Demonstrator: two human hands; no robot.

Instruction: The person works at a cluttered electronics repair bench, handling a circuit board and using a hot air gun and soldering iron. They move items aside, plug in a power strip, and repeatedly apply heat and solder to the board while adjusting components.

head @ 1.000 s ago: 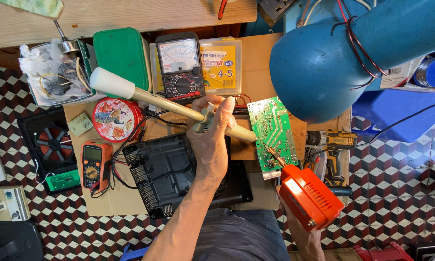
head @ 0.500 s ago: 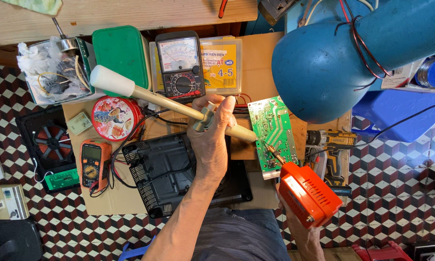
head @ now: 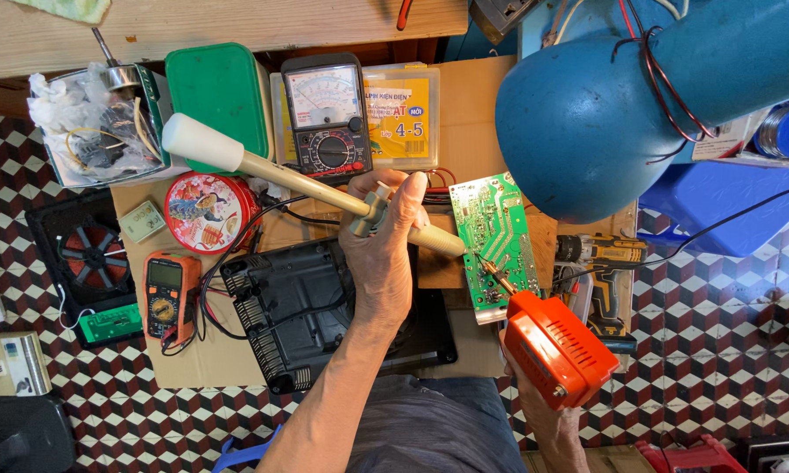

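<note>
Our left hand (head: 381,258) grips the pump (head: 324,188), our right hand (head: 543,412) the orange gun (head: 559,349), tip on the board (head: 498,241). It lies on the cardboard-covered desk (head: 473,131) above a checkered floor (head: 718,350).

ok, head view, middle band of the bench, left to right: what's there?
Fan → orange multimeter → black casing → left hand holding a desoldering pump → green circuit board → orange soldering gun in the right hand → cordless drill.
</note>
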